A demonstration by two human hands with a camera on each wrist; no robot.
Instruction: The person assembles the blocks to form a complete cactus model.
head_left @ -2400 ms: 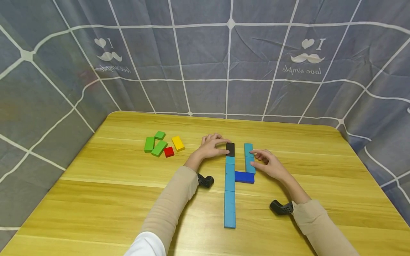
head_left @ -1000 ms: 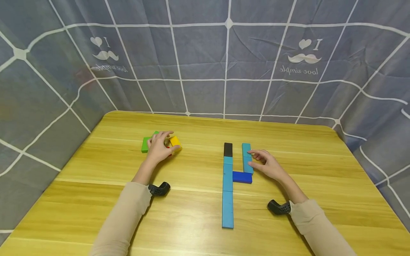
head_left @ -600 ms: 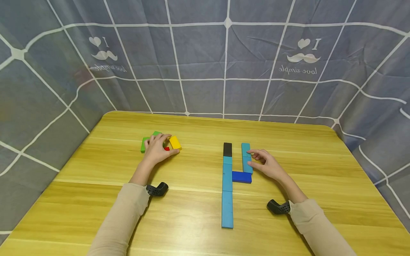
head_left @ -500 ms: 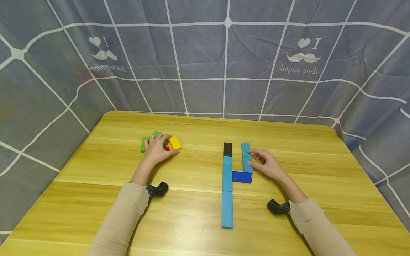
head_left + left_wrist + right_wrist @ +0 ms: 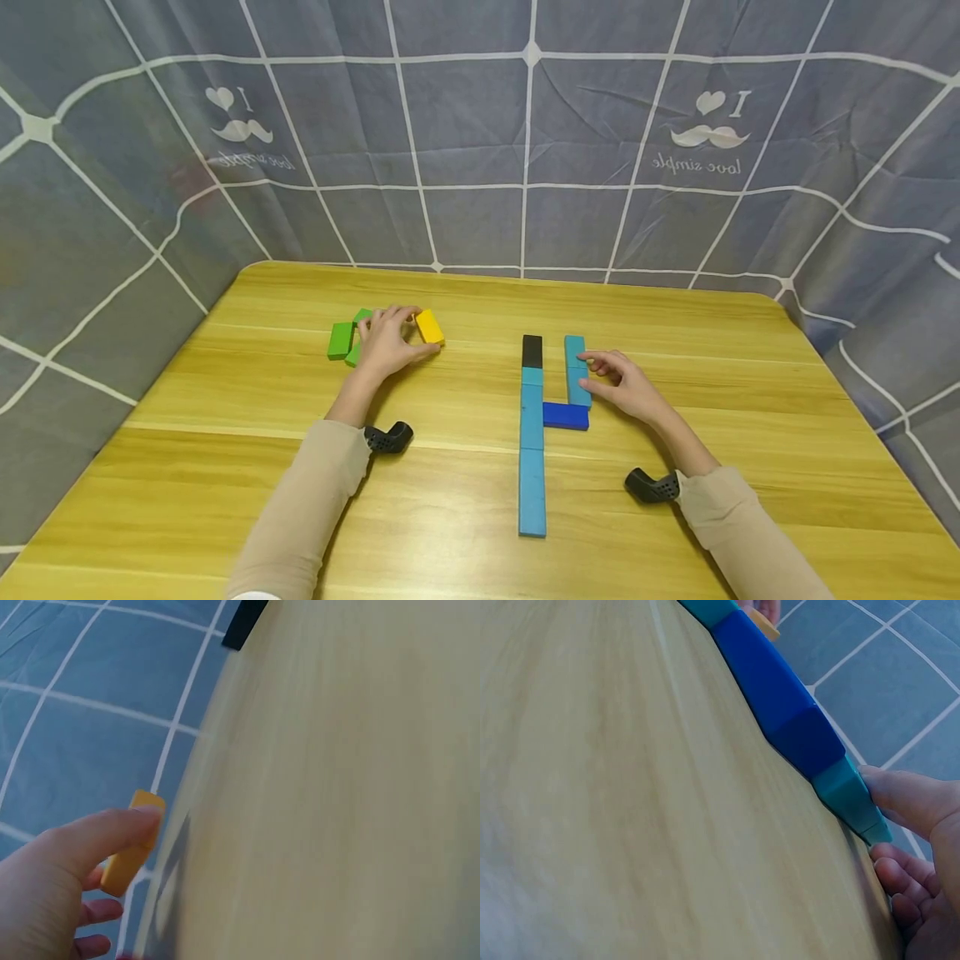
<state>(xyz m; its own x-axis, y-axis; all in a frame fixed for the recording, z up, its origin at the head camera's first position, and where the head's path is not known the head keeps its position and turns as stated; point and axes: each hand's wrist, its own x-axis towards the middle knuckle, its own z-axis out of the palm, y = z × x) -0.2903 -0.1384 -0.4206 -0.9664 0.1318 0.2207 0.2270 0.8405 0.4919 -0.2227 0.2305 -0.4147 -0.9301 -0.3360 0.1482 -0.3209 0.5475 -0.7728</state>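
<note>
My left hand [image 5: 390,343] pinches a yellow block [image 5: 429,327] between thumb and fingers. In the left wrist view the yellow block [image 5: 133,851] appears lifted off the table, the thumb across it. My right hand [image 5: 628,385] rests at the right side of two short light-blue blocks [image 5: 576,371], thumb and index finger touching them with the other fingers loosely bent. A dark blue block [image 5: 566,416] joins these to a long column of light-blue blocks [image 5: 532,475], topped by a black block [image 5: 532,351]. The left hand hides the red block in the head view.
Several green blocks [image 5: 341,341] lie left of the left hand, partly covered by it. The wooden table [image 5: 450,500] ends at a grey curtain [image 5: 480,150] with white lines. Black devices [image 5: 651,486] sit at both wrists.
My left hand left the black block and went to the loose blocks at left. It now grips the yellow block and has moved slightly right with it. My right hand stays put.
</note>
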